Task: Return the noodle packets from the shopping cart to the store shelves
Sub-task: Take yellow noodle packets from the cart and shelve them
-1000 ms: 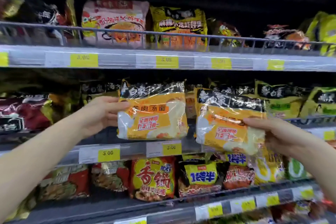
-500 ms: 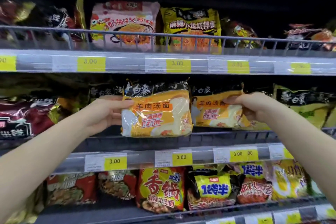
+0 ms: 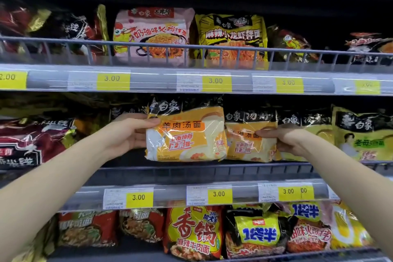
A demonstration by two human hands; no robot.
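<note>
1. We are facing a store shelving unit with three tiers in view, each fronted by a grey rail with yellow price tags (image 3: 219,194) reading 3.00. Both of our bare arms reach in from the lower corners toward the middle shelf (image 3: 204,173).

2. Our left hand (image 3: 127,134), at about nine o'clock from the view's centre, grips an orange-and-white noodle packet (image 3: 187,134) by its left edge, thumb across the front and fingers curled behind. The packet stands upright just above the shelf's wire fence, apparently so it can slide in facing outward like its neighbours.

3. Our right hand (image 3: 285,140), at about three o'clock, pinches a second matching packet (image 3: 248,142) at its right edge, thumb on the front. This one sits deeper, its bottom edge at the fence, touching the first packet's right side.

4. Behind and to the right stand more packets with the same black header, then a yellow-green packet (image 3: 361,132) at the far right. Matching the headers looks like the reason for choosing this slot.

5. At twelve o'clock the top shelf holds a pink packet (image 3: 153,34) and a yellow packet (image 3: 231,38). At six o'clock the bottom shelf shows a red-and-yellow packet (image 3: 193,232).

6. No shopping cart is in view. We judge both packets nearly shelved, with only pushing back and letting go remaining.
</note>
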